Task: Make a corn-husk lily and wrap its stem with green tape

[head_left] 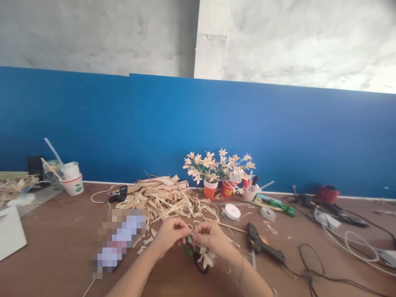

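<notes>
My left hand [171, 236] and my right hand [210, 238] meet fingertip to fingertip above the table's front middle. Both pinch at something small and pale that I cannot make out. Just under my right hand a pale flower [206, 258] with pointed petals shows; whether it is held or lies on the table is unclear. Something green [188, 248] and a dark loop [201, 266] are partly hidden beneath the hands. Behind them lies a heap of dry, pale husk-like strips [167, 197].
Red paper cups [210, 192] hold pale flowers. A glue gun [262, 244] lies right of my hands, its cable trailing right. Nearby are a white round spool [232, 211], a tape roll [267, 213] and green-handled scissors [283, 207]. A pixelated object [120, 243] lies left; a white cup [73, 185] stands farther back.
</notes>
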A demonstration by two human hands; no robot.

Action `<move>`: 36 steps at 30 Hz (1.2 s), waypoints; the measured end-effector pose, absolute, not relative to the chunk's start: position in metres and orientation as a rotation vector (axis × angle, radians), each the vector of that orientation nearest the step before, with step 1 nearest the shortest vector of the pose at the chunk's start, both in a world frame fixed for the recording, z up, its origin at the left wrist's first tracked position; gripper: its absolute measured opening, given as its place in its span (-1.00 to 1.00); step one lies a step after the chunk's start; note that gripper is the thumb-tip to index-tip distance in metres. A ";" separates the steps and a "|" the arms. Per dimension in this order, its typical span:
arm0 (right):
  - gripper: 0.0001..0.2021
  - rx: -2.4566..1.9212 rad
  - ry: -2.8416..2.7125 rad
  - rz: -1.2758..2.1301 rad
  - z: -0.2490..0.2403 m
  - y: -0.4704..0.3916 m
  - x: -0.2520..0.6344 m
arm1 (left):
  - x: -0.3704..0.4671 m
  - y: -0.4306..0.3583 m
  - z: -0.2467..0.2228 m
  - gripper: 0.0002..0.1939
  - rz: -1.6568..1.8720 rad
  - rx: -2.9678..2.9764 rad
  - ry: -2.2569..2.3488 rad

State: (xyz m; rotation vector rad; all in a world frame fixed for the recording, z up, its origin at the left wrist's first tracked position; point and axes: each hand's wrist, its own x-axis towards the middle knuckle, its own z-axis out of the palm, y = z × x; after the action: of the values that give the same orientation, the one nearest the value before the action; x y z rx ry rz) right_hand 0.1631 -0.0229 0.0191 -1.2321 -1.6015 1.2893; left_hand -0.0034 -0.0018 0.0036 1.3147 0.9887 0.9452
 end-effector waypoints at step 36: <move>-0.85 -1.282 -1.742 1.130 0.012 -0.021 0.162 | -0.013 0.006 0.000 -0.77 0.844 1.456 1.027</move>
State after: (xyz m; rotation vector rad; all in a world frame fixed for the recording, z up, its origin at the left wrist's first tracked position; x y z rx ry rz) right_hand 0.1619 -0.0213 0.0122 -1.2821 -1.7422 1.1305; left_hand -0.0125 0.0061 -0.0001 1.4562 1.0272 0.8442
